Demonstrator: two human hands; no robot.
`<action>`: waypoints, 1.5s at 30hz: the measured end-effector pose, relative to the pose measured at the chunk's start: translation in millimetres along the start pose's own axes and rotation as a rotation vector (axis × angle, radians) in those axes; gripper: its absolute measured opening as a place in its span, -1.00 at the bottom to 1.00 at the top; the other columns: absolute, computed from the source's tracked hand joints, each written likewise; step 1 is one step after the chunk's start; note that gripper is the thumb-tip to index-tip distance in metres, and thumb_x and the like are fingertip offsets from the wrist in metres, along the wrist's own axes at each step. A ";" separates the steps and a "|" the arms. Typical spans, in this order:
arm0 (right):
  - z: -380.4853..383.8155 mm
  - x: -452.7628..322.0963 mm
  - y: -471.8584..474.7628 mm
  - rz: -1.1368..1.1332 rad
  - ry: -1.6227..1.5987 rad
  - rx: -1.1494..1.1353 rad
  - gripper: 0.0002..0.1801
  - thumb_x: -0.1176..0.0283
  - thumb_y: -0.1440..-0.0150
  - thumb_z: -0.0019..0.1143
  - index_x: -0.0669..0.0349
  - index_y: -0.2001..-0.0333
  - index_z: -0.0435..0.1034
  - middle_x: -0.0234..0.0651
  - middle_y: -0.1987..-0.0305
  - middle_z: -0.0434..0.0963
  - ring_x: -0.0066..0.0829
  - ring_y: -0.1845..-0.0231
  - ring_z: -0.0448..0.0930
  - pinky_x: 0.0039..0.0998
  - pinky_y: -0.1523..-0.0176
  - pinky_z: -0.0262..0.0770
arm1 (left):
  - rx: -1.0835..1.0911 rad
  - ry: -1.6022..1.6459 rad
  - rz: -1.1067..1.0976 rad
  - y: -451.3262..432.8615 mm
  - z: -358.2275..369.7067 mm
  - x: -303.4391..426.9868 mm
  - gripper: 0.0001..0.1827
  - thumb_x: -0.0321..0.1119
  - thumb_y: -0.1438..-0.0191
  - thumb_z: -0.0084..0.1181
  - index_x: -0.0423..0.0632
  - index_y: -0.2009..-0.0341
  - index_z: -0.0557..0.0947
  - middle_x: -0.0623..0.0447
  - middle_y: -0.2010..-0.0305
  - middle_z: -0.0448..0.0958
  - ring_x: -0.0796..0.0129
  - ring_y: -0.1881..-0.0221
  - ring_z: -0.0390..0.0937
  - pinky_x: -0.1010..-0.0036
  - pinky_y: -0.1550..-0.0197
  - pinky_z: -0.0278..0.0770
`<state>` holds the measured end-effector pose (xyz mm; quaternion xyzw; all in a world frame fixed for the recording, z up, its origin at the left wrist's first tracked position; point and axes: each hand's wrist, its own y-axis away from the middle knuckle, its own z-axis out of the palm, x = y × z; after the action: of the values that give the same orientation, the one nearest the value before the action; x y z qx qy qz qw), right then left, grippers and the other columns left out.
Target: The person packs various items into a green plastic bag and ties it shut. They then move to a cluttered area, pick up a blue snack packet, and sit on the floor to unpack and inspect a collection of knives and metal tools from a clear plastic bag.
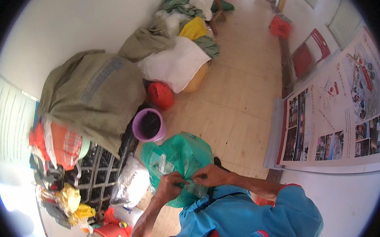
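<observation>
A green translucent plastic bag (191, 147) bulges in front of my body, with paler clear plastic showing at its middle. My left hand (170, 187) pinches the gathered plastic at the bag's centre, thumb and fingers close together. Right beside it, my right hand (212, 176) grips the same gathered part from the other side. The two sets of fingertips nearly meet there. What fills the bag cannot be made out.
A purple bucket (159, 135) with a dark inside and a red container (160, 95) stand beyond the bag. Cloth-covered piles (91, 81) line the left wall. A clear bag (131, 182) lies by a black crate (98, 174). At right are a poster board (322, 118) and a folding chair (303, 61).
</observation>
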<state>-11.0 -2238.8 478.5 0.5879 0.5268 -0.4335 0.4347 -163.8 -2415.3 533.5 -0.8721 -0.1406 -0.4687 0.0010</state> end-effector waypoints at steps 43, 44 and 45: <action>-589.8 111.3 -144.6 0.231 -0.445 0.838 -0.80 0.46 -0.08 0.29 0.24 0.18 0.58 -0.40 0.29 0.63 -0.64 0.23 0.55 -0.54 0.16 0.50 | -0.569 -0.046 1.192 -763.9 -46.8 61.9 -0.53 -0.55 0.29 0.17 -0.10 0.13 0.57 -0.09 -0.01 0.51 0.03 0.05 0.54 0.23 0.05 0.59; -608.2 120.7 -148.6 0.258 -0.436 0.791 -0.79 0.47 -0.08 0.28 0.25 0.16 0.57 -0.39 0.27 0.62 -0.63 0.22 0.55 -0.52 0.14 0.50 | -0.561 -0.072 1.189 -781.4 -46.5 60.6 -0.53 -0.55 0.29 0.18 -0.10 0.14 0.58 -0.09 0.00 0.52 0.03 0.05 0.54 0.23 0.05 0.59; -627.7 130.5 -152.1 0.282 -0.427 0.741 -0.77 0.47 -0.08 0.28 0.27 0.15 0.56 -0.39 0.25 0.62 -0.62 0.21 0.55 -0.51 0.13 0.50 | -0.557 -0.068 1.162 -799.6 -46.1 59.9 -0.53 -0.54 0.30 0.18 -0.10 0.15 0.57 -0.09 0.00 0.52 0.03 0.04 0.54 0.23 0.06 0.59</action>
<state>-121.0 -1589.4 498.5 0.6671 0.1493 -0.6411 0.3487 -367.1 -1638.8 504.4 -0.7879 0.4818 -0.3827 0.0237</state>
